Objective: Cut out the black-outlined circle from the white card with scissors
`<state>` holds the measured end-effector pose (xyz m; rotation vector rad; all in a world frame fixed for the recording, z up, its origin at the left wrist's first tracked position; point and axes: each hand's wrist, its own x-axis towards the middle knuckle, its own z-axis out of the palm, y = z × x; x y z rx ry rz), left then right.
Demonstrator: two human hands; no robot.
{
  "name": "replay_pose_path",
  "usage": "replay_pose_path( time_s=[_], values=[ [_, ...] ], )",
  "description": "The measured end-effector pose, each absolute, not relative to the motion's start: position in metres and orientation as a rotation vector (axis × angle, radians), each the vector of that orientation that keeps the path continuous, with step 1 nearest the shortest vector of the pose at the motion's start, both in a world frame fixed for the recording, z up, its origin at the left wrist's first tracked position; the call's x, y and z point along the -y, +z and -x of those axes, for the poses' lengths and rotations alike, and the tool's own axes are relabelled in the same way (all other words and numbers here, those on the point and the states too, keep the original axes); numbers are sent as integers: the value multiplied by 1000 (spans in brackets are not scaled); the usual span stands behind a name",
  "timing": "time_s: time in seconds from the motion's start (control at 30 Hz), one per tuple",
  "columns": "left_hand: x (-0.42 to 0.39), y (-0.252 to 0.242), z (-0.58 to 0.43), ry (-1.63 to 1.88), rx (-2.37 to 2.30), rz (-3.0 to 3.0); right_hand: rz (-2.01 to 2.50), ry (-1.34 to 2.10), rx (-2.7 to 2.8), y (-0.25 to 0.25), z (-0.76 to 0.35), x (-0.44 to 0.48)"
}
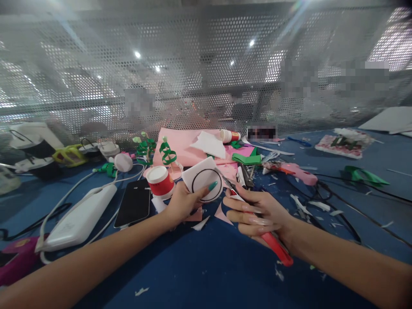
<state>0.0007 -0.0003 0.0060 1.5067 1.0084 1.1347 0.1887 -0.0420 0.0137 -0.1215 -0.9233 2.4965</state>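
Between the thumb and fingers of my left hand (184, 200) is a white piece of paper (206, 178) with a black circle drawn on it. Red-handled scissors (273, 244) are gripped in my right hand (257, 212). Their blades point up and left, close by the paper's right edge; whether they touch it I cannot tell. Just left of the paper stands a red and white paper cup (160, 182). Pale paper scraps (201, 223) and a pink triangular scrap (223, 214) lie below the hands on the blue table.
A black phone (133, 204) and a white power bank (82, 218) with cables lie to the left. At the right rests a pink glue gun (298, 172) with its cord. Pink paper sheets (177, 148) and green strips (246, 158) cover the back. Behind rises a perforated metal screen (199, 64).
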Motion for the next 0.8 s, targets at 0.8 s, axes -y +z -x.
replay_pose_path(
  time_s=[0.8],
  values=[
    [16,16,-8,1058,-894,-1661,90,2437,951,17,-192,38]
  ],
)
